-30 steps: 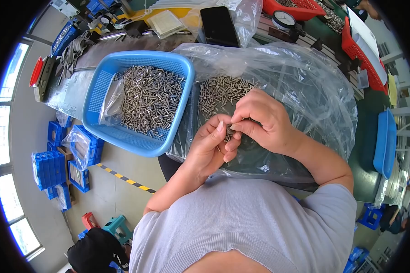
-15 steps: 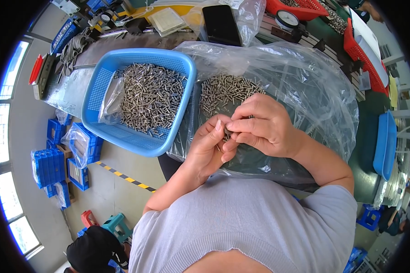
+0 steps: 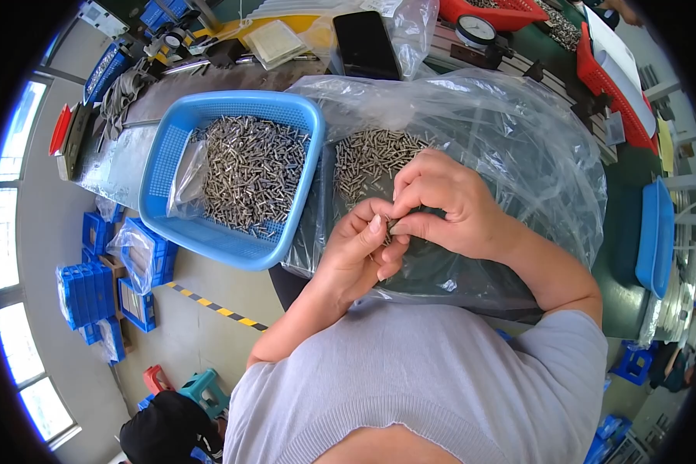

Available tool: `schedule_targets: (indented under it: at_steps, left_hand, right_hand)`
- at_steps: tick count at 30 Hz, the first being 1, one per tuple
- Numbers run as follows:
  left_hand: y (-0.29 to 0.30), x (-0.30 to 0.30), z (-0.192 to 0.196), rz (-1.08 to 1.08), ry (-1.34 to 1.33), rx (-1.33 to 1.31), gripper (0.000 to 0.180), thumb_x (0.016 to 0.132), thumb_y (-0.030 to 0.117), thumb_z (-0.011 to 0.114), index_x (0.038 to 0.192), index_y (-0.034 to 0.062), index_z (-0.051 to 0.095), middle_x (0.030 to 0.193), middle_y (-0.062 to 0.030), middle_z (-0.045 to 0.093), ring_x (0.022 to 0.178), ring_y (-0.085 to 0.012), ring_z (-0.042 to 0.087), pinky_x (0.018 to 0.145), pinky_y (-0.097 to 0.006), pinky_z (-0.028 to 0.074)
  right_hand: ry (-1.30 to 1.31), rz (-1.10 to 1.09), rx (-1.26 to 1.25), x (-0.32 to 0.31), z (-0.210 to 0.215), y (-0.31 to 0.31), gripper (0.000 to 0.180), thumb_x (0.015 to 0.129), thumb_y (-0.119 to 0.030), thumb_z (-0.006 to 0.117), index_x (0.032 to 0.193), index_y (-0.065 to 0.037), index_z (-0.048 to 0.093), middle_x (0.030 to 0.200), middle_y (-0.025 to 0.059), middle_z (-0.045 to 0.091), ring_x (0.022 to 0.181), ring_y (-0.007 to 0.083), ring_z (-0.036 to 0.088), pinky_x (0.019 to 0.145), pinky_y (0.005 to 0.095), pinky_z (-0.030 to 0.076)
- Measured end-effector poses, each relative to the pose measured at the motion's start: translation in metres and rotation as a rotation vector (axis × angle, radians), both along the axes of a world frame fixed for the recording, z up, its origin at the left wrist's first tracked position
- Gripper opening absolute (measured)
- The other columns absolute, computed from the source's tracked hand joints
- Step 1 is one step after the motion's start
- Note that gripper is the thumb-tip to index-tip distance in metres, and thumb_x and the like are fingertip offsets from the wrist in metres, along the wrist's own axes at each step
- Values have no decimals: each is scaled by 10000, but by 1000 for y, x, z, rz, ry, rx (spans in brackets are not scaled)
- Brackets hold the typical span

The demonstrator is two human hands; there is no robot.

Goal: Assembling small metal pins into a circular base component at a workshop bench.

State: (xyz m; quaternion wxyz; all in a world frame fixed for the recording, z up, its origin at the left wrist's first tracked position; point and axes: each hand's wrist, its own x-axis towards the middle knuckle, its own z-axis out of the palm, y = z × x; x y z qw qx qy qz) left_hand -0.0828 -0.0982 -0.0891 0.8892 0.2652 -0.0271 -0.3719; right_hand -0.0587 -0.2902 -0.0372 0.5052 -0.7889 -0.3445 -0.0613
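Note:
Both hands meet over the near side of a clear plastic sheet (image 3: 533,162). My left hand (image 3: 356,247) is closed with the palm partly upward, and small metal pins (image 3: 388,230) show between its curled fingers. Thumb and forefinger of my right hand (image 3: 452,205) pinch together at those pins; whatever is between these fingertips is too small to name. Just beyond the hands, a loose pile of similar metal pins (image 3: 371,158) lies on the sheet. To the left stands a blue plastic basket (image 3: 315,147) heaped with more pins (image 3: 251,170) and holding a crumpled clear bag (image 3: 187,182).
A black phone (image 3: 366,46) lies beyond the pile. Farther back are a dial gauge (image 3: 475,31), a red tray (image 3: 510,15) and a red basket (image 3: 607,85). A blue tray (image 3: 656,240) sits at right. Blue crates (image 3: 85,294) are stacked at left; a person in a black cap (image 3: 166,429) is lower left.
My right fingers have shifted slightly and now pinch more tightly at the left fingertips. The left hand stays nearly in place. The whole view has moved a little.

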Motion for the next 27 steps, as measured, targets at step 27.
schedule_targets:
  at_steps: [27]
  left_hand:
    - [3,0,-1,16,17,-88,328,888,353,620,1044,82,521,871,-98,530,602,-85,430,441,-189,336]
  right_hand:
    - [260,-55,-146,9,-3,-14,106,777,-96,686,811,-44,601,791,37,552,756,180,548,667,300,434]
